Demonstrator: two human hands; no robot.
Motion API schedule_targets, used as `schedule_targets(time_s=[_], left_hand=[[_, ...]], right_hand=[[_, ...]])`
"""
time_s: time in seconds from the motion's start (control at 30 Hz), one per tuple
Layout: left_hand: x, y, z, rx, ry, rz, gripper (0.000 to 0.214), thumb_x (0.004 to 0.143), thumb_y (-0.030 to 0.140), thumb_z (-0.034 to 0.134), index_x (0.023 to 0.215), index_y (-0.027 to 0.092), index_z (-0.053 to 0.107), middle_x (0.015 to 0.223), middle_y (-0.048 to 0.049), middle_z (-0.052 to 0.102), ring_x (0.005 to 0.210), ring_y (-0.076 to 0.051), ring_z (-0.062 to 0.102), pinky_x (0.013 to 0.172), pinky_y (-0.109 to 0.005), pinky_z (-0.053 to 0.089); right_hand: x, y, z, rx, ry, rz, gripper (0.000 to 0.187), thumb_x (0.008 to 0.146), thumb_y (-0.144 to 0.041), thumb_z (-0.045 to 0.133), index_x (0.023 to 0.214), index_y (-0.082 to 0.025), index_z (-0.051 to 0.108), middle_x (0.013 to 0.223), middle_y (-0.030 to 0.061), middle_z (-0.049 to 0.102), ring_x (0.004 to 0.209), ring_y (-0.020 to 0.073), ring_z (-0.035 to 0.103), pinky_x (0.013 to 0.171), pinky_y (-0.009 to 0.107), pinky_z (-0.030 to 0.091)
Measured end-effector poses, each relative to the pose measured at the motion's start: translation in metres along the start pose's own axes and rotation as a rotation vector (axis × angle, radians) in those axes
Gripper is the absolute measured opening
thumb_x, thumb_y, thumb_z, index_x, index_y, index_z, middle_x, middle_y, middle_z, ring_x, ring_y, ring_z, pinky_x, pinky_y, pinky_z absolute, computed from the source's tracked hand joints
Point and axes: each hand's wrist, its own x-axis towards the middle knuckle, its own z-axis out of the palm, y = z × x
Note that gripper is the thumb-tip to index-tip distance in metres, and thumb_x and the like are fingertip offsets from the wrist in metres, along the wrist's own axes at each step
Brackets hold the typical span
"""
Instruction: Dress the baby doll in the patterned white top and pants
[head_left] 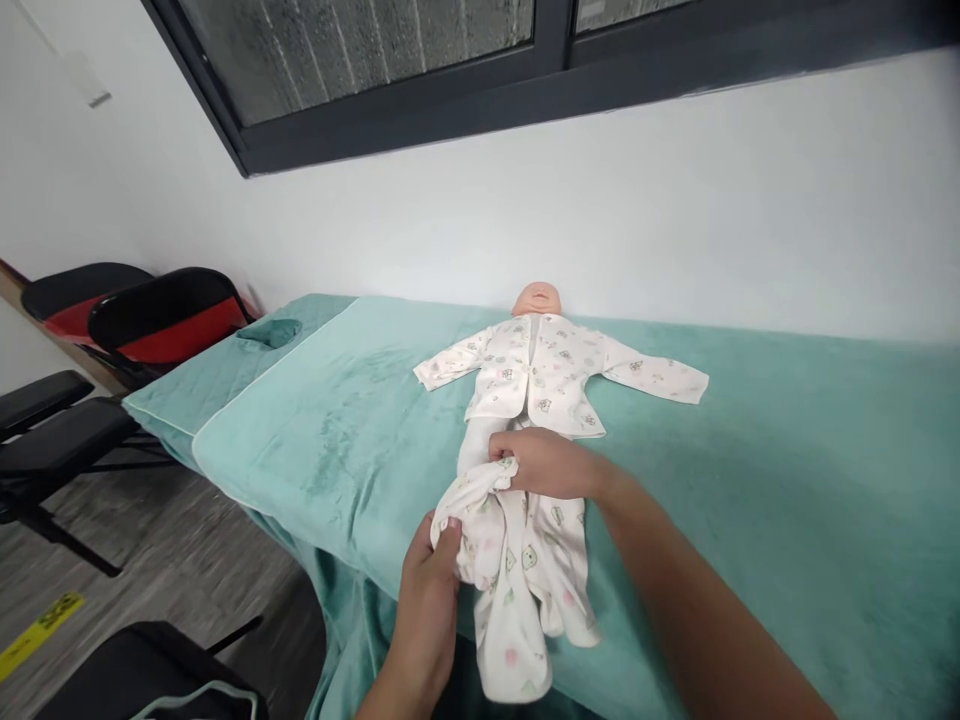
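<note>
Near the bed's [787, 480] front edge, left hand [429, 585] and right hand [544, 463] clench the trousers [521, 585]; best bunch the waistband evenly below the doll [540, 375].

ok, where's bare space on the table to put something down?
Wide bare teal cover right of the doll, past its sleeve. Another patch left of it, up to the white-piped edge. Crowded: front middle, where left hand and right hand grip the pants.
</note>
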Motion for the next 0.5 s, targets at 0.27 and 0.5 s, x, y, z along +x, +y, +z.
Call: schedule_targets(time_s=[0.27, 0.5], left_hand=[[0.054, 0.008, -0.010, 0.256, -0.083, 0.220, 0.039, 0.085, 0.047, 0.061, 0.111, 0.018, 0.062, 0.102, -0.0063, 0.067, 0.088, -0.020, 0.059, 0.079, -0.029, 0.045], [0.088, 0.036, 0.001, 0.519, -0.142, 0.460, 0.022, 0.087, 0.039, 0.057, 0.087, 0.018, 0.064, 0.090, -0.0036, 0.066, 0.087, -0.020, 0.057, 0.080, -0.028, 0.043]], right_hand=[[0.001, 0.001, -0.004, 0.029, 0.016, 0.033, 0.030, 0.076, -0.048, 0.067, 0.084, -0.023, 0.054, 0.089, 0.0008, 0.064, 0.082, 0.0219, 0.059, 0.068, 0.030, 0.039], [0.002, 0.004, -0.003, 0.115, 0.128, 0.084, 0.027, 0.080, -0.042, 0.064, 0.098, -0.023, 0.061, 0.105, 0.0041, 0.068, 0.094, 0.0250, 0.062, 0.076, 0.034, 0.043]])
